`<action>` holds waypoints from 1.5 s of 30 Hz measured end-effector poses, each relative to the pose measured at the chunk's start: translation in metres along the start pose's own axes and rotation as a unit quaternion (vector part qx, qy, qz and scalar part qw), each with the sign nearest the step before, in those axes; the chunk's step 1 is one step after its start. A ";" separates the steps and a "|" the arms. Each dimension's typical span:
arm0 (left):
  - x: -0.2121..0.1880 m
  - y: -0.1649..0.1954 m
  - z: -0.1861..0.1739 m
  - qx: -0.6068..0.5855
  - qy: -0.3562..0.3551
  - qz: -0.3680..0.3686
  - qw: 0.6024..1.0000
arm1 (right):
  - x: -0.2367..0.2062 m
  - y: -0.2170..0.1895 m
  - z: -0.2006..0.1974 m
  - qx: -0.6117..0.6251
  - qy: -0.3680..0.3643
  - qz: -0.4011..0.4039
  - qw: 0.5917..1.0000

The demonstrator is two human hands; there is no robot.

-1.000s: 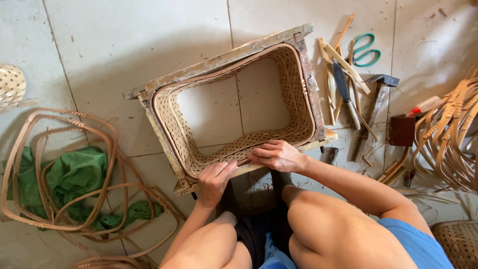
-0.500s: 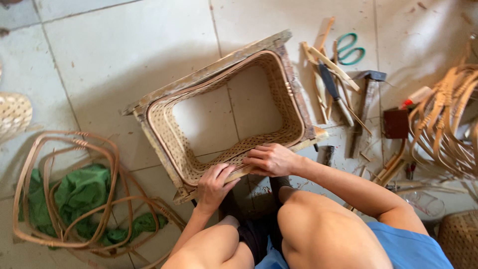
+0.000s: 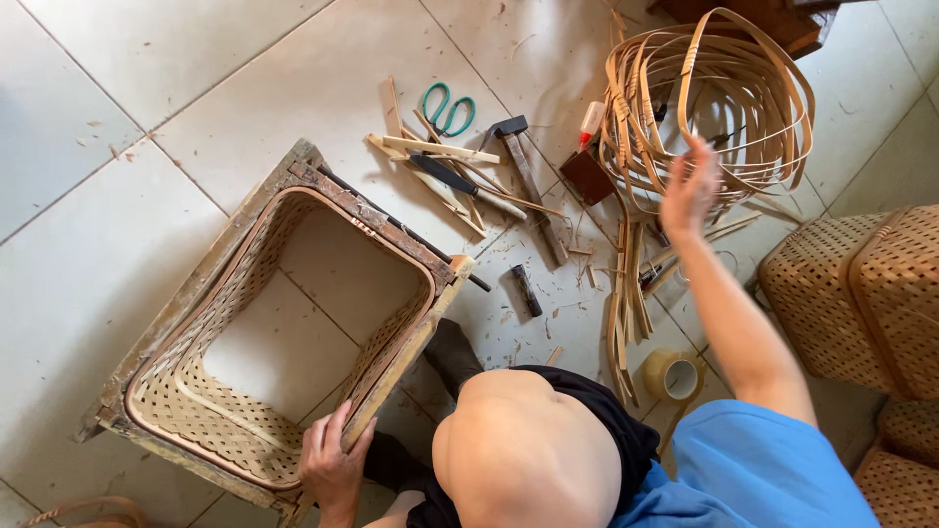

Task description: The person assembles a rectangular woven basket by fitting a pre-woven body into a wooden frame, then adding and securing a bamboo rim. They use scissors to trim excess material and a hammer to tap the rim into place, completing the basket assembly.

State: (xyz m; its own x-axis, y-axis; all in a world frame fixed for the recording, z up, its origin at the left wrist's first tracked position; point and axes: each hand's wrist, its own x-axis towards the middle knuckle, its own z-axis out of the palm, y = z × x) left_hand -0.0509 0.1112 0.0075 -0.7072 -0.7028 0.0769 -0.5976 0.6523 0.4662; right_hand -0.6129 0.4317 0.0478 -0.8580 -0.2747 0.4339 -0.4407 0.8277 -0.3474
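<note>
Left hand (image 3: 333,469) clamps the wooden frame (image 3: 406,337) at the woven basket's (image 3: 210,411) six o'clock rim. Right hand (image 3: 690,186), fingers spread and blurred, probably holding nothing, reaches to two o'clock for the coiled cane strips (image 3: 719,98). Fetching weaving material: next, pick out one strip cleanly.

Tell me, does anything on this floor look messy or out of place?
Yes. Cane offcuts and slivers lie scattered over the tiled floor around the hammer, green scissors and tape roll. The woven basket in its wooden frame sits skewed to the tile lines.
</note>
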 end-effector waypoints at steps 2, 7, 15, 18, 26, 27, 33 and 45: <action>-0.001 0.002 0.001 0.015 0.004 0.002 1.000 | 0.015 0.039 -0.016 -0.080 -0.032 0.084 0.993; -0.002 0.005 -0.002 0.022 0.001 0.006 1.000 | 0.031 0.058 -0.015 -0.137 -0.056 -0.012 0.989; 0.002 -0.028 0.000 -0.040 -0.044 0.033 0.998 | 0.049 0.067 -0.025 -0.225 -0.030 -0.087 0.970; 0.032 -0.037 -0.022 -0.063 -0.024 0.024 0.997 | 0.039 0.054 -0.024 -0.223 -0.014 -0.183 0.957; 0.180 0.063 -0.098 0.121 0.050 0.399 0.908 | -0.064 -0.195 0.026 0.203 -0.179 -0.471 0.840; 0.187 0.079 -0.102 0.140 0.026 0.437 0.888 | -0.073 -0.229 0.026 0.259 -0.193 -0.493 0.808; 0.192 0.110 -0.127 -0.037 -0.045 0.330 0.942 | -0.068 -0.324 0.001 0.368 -0.206 -0.450 0.787; 0.181 0.102 -0.121 -0.123 0.002 0.270 0.955 | -0.088 -0.355 -0.002 0.455 -0.191 -0.413 0.766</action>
State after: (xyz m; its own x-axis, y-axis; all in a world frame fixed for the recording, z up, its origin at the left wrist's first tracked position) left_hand -0.1939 0.0157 0.1759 -0.8854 -0.2844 0.3676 -0.0395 0.8341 0.5501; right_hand -0.3801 0.1629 0.1346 -0.1261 -0.7876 0.6031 -0.7267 -0.3405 -0.5967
